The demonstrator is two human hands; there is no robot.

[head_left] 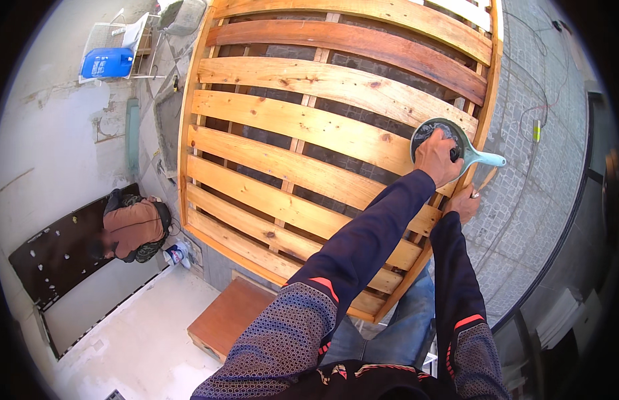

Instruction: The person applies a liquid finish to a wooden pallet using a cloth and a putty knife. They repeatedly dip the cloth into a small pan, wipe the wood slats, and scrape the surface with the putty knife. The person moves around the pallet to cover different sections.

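Note:
A pale blue-green pan (467, 163) with a long handle rests on the slats near the right rail of a wooden slatted frame (296, 120). Crumpled black plastic (443, 125) lies inside it. My left hand (437, 159) reaches over the pan's near rim, its fingers curled into the plastic; the fingertips are partly hidden. Just below, by the right rail, my right hand (461, 204) is closed around a slim tan wooden-handled brush (487, 179). The brush points up and to the right, and its other end is hidden by the hand.
At the left, another person (133, 230) bends over a dark panel (59, 243), with a white bucket (176, 253) nearby. A brown wooden box (233, 313) stands below the frame. Far left is a blue container (108, 62) on a white rack. Cables (526, 127) cross the paving at right.

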